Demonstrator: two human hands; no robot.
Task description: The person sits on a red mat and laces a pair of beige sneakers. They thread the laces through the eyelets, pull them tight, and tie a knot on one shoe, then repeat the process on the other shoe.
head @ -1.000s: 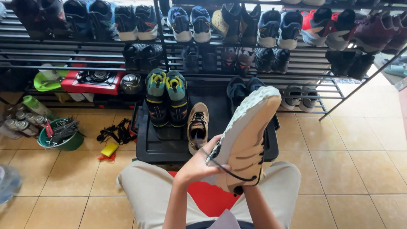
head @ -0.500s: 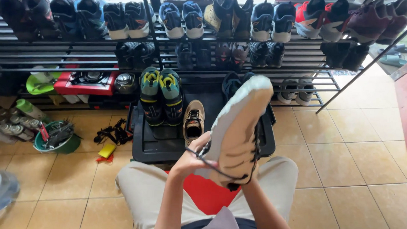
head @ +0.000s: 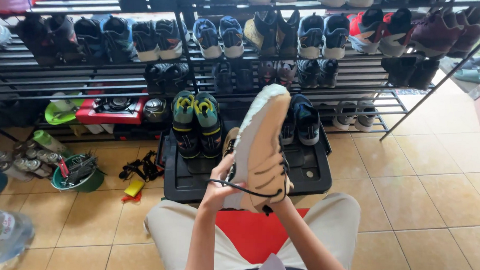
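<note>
My right hand (head: 281,201) is mostly hidden behind the tan shoe (head: 260,151), so I can't tell how its fingers sit; only the wrist and a bit of the heel of the hand show under the shoe. My left hand (head: 219,185) is closed in a pinch on the black lace (head: 238,187), which loops across the shoe's side. The shoe is held upright in front of me, sole edge to the left and toe up, above the black tray (head: 313,172) on the floor. A second tan shoe (head: 230,140) on the tray is almost wholly covered by the first. I count two teal-and-yellow shoes (head: 197,120) on the tray, side by side, and two dark blue ones to the right, partly hidden. The rack (head: 93,82) behind carries many pairs, its top row cut off by the frame. At the lower left a blurred clear bottle (head: 2,236) is cut off too.
</note>
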